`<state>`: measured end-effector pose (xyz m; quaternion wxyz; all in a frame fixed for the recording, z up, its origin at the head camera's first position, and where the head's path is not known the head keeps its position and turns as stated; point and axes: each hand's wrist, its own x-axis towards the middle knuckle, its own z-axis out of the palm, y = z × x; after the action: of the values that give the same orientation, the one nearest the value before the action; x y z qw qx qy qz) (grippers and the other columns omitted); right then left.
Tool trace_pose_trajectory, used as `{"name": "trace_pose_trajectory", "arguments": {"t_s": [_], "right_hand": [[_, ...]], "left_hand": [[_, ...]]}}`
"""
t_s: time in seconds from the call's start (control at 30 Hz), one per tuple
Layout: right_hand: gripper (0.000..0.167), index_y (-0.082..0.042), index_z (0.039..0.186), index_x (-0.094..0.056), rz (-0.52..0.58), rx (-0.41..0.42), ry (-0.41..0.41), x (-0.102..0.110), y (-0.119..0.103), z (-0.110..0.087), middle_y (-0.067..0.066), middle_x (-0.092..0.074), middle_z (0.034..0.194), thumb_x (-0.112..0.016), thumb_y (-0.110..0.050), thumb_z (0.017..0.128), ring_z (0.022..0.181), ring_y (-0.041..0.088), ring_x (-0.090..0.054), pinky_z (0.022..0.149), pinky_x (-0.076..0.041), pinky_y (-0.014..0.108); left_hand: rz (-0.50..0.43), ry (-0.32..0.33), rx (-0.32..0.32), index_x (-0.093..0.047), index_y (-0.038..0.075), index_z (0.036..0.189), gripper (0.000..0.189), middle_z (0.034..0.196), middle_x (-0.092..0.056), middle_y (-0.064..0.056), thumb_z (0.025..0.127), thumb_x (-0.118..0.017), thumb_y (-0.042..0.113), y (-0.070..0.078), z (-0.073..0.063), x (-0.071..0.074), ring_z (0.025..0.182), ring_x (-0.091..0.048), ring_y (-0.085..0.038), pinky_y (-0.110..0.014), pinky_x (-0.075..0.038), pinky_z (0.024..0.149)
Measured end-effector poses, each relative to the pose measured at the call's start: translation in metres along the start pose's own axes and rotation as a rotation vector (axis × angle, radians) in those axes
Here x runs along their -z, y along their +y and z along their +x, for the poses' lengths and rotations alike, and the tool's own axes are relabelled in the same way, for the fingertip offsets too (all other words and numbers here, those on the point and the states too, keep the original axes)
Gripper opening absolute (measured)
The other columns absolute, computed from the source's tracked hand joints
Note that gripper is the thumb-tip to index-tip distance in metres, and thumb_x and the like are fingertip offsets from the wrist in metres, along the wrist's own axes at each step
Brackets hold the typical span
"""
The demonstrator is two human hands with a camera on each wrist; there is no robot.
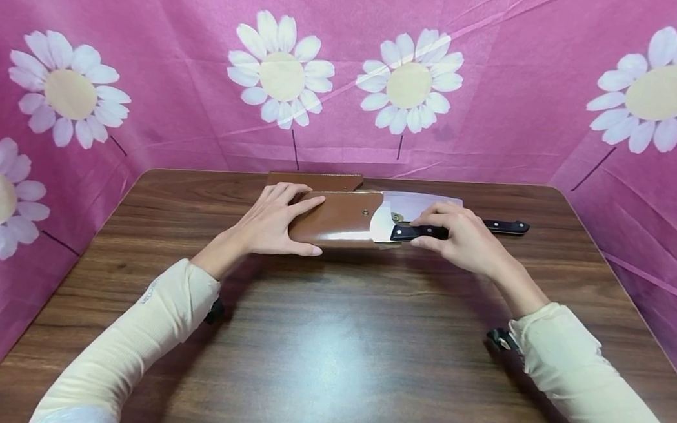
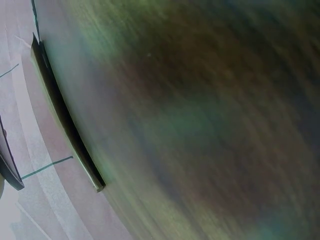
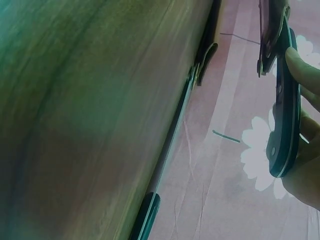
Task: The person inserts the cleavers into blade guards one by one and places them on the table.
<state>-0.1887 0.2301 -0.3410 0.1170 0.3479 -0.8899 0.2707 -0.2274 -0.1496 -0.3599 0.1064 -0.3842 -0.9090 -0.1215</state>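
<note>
In the head view my left hand (image 1: 276,224) holds a brown leather knife sheath (image 1: 338,221) by its left end, thumb along the near edge and fingers on top. A cleaver's blade (image 1: 381,226) sits mostly inside this sheath, with only a pale strip showing at its mouth. My right hand (image 1: 459,235) grips the cleaver's black riveted handle (image 3: 285,110), thumb near the blade end in the right wrist view. Sheath and cleaver are raised above the table. An unfastened strap with a snap (image 1: 396,217) shows beside the handle.
Behind lies a second cleaver, its bare blade (image 1: 426,202) pointing left and black handle (image 1: 506,227) to the right. Another brown sheath (image 1: 314,180) lies by the far edge of the wooden table (image 1: 330,340). Pink flowered cloth (image 1: 342,147) surrounds the table.
</note>
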Motion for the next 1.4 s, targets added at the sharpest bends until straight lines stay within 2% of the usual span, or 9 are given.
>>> {"name": "trace_pose_trajectory", "arguments": {"t_s": [0.3,0.63,1.07,1.4], "right_hand": [[0.026,-0.009,0.107,-0.079,-0.01,0.016,0.006,-0.001,-0.002,0.007,-0.003,-0.07,0.098,-0.085,-0.012,0.082,0.096,0.018,-0.063,0.084,-0.043,0.04],[0.023,-0.012,0.106,-0.08,-0.019,0.005,-0.003,-0.002,-0.005,0.009,-0.005,-0.068,0.099,-0.084,-0.016,0.084,0.095,0.016,-0.063,0.083,-0.042,0.04],[0.024,-0.008,0.104,-0.08,-0.029,0.006,0.01,-0.005,-0.008,0.009,-0.003,-0.068,0.095,-0.085,-0.014,0.082,0.092,0.016,-0.062,0.082,-0.043,0.04],[0.028,-0.004,0.113,-0.077,-0.077,-0.028,-0.061,-0.005,-0.011,0.011,0.005,-0.071,0.101,-0.08,-0.019,0.089,0.099,0.025,-0.064,0.088,-0.048,0.047]], "left_hand": [[-0.002,0.01,-0.006,-0.05,0.02,0.152,0.101,0.145,-0.046,-0.011,0.072,-0.069,0.079,0.002,0.001,0.001,0.13,-0.039,-0.034,-0.051,-0.027,0.105],[-0.001,0.005,-0.014,-0.05,0.021,0.152,0.1,0.144,-0.046,-0.012,0.072,-0.068,0.079,0.006,0.001,0.0,0.129,-0.04,-0.032,-0.051,-0.029,0.103],[-0.015,0.019,-0.022,-0.053,0.018,0.15,0.1,0.142,-0.047,-0.013,0.071,-0.07,0.077,0.009,0.002,0.002,0.124,-0.042,-0.031,-0.05,-0.03,0.1],[0.013,0.009,-0.016,-0.052,0.018,0.15,0.101,0.143,-0.046,-0.013,0.071,-0.069,0.078,0.008,0.004,0.002,0.126,-0.041,-0.032,-0.051,-0.03,0.101]]}}
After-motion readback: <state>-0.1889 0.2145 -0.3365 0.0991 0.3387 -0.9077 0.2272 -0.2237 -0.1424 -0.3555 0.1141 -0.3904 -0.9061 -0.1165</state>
